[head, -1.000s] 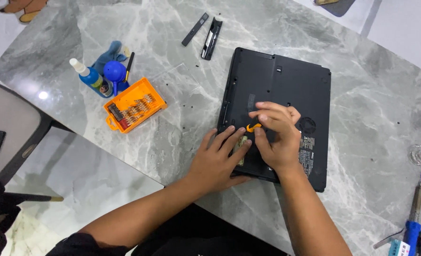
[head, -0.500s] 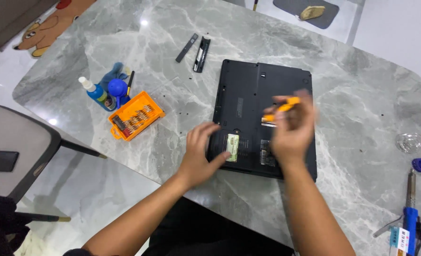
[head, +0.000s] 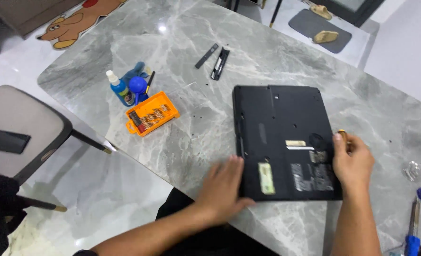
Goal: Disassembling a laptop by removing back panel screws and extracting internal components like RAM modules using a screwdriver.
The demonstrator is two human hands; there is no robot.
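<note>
A black laptop (head: 281,123) lies upside down on the grey marble table (head: 267,57), its underside with labels facing up. My left hand (head: 222,187) lies flat on the table with its fingers against the laptop's near left corner. At the laptop's right edge, my right hand (head: 352,159) is closed around a small orange-handled screwdriver (head: 342,134), of which only the end shows above my fingers.
An orange tray of screwdriver bits (head: 152,114) sits to the left, beside a blue-capped bottle (head: 117,86) and a blue blower (head: 138,86). Two black strips (head: 214,59) lie farther back. A blue-handled tool (head: 413,227) and a clear dish (head: 419,170) are at the right. A chair (head: 21,128) with a phone stands left.
My right hand has moved with the screwdriver from the middle of the laptop's underside to its right edge. My left hand slid off the underside to the near left corner.
</note>
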